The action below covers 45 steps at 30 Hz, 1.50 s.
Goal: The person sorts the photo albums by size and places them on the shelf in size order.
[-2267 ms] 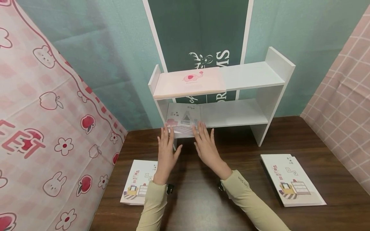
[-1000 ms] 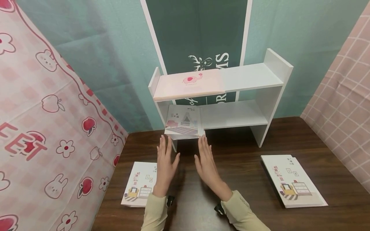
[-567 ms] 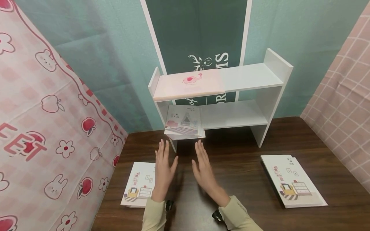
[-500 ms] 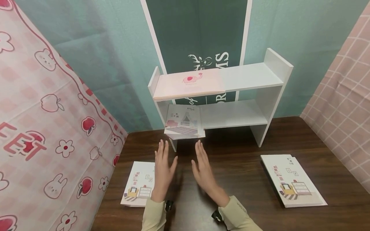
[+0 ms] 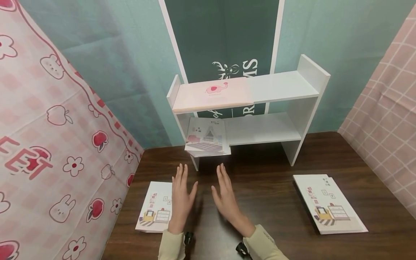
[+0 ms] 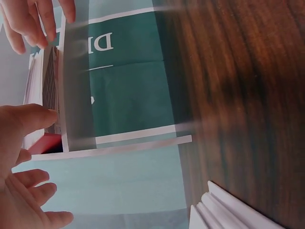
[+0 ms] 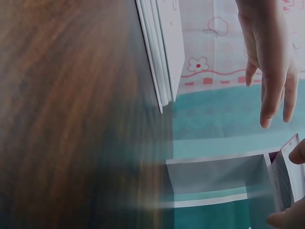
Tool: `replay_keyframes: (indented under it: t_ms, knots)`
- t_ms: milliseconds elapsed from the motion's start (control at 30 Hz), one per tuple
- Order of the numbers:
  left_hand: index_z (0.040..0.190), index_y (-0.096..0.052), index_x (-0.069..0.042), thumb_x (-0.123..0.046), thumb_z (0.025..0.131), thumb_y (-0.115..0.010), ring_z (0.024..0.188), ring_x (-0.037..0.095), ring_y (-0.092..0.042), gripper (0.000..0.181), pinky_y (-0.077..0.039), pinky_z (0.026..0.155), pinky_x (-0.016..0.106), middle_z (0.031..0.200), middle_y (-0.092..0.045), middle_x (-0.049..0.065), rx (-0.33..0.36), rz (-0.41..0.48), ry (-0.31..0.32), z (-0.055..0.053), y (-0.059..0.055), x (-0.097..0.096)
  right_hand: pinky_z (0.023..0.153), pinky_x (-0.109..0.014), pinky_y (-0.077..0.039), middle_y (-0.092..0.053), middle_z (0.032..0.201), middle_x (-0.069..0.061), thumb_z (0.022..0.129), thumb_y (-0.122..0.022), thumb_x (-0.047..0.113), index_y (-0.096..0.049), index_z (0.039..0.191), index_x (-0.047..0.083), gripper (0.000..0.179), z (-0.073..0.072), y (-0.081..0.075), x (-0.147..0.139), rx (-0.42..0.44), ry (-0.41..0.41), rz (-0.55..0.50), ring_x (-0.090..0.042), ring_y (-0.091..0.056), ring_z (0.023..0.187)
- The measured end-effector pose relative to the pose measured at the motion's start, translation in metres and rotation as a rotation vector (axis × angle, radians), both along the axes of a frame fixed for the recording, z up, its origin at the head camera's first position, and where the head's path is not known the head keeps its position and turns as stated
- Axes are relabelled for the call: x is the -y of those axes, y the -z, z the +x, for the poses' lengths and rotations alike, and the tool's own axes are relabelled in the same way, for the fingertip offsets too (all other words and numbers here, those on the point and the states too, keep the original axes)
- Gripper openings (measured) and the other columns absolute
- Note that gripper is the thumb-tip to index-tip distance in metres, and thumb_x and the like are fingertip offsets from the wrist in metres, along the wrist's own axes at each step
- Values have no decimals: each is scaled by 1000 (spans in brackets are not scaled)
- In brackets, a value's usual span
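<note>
A small stack of books point(image 5: 206, 135) lies flat at the left end of the lower shelf, its front edge jutting slightly past the board. The top cover, printed with a grey and pink drawing, sits a little askew over the book below. My left hand point(image 5: 182, 198) hovers in front of the shelf with fingers straight and thumb apart. Facing it, my right hand point(image 5: 225, 198) is held the same way, palm turned inward. Both hands are apart from the books and hold nothing. In the left wrist view, the books' edges point(image 6: 35, 95) show beyond my fingers.
The white two-tier shelf point(image 5: 282, 85) stands at the back of the brown table point(image 5: 260, 180), a pink elephant cover point(image 5: 214, 92) on its top left. One book stack point(image 5: 156, 206) lies left, partly behind my left hand; another stack point(image 5: 329, 204) lies right. Patterned cloth point(image 5: 74, 137) borders the left.
Both hands have let go of the books' front edge and drawn back toward me, staying straight-fingered. The books stay on the lower shelf, their front edge now uncovered.
</note>
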<state>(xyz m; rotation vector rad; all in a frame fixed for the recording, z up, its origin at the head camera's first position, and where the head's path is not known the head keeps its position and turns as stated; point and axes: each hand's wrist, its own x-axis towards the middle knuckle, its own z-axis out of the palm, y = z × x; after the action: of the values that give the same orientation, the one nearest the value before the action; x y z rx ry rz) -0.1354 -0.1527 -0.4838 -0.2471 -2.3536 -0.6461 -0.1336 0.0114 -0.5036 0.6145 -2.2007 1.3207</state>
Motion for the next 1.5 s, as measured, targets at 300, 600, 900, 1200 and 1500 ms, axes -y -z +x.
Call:
replay_keyframes:
  t_ms: [300, 600, 900, 1200, 1500]
  knots:
    - [141, -38, -3, -12, 76, -76, 132, 37, -35, 76, -28, 100, 64, 146, -34, 17, 42, -23, -15, 6, 5, 2, 102, -56, -32, -13, 153, -18, 88, -60, 1, -17, 147, 2, 73, 3, 5, 3, 66, -46, 24, -37, -20, 138]
    - [140, -39, -4, -13, 76, -76, 130, 40, -36, 74, -29, 98, 66, 144, -36, 20, 69, -28, -15, 11, 8, 9, 103, -54, -32, -19, 152, -17, 89, -60, 5, -21, 146, 1, 69, 6, 8, 5, 133, -101, 26, -35, -23, 137]
    - [138, -43, -6, -14, 77, -76, 130, 38, -37, 70, -30, 97, 67, 140, -41, 21, 81, -31, -37, 17, 11, 15, 102, -53, -33, -22, 152, -14, 90, -59, 9, -22, 146, 3, 68, 13, 4, 11, 184, -170, 29, -34, -25, 137]
    - [136, -46, -5, -15, 77, -76, 127, 40, -40, 67, -30, 95, 68, 136, -46, 23, 107, -39, -62, 19, 13, 19, 103, -51, -34, -26, 150, -15, 92, -58, 12, -21, 147, 7, 67, 16, 2, 14, 296, -241, -43, -30, -31, 135]
    - [133, -49, -3, -15, 76, -77, 125, 43, -42, 65, -31, 92, 70, 134, -47, 24, 113, -55, -65, 20, 13, 24, 103, -52, -33, -27, 150, -17, 92, -57, 14, -23, 147, 7, 65, 16, 6, 15, 339, -264, -55, -31, -31, 134]
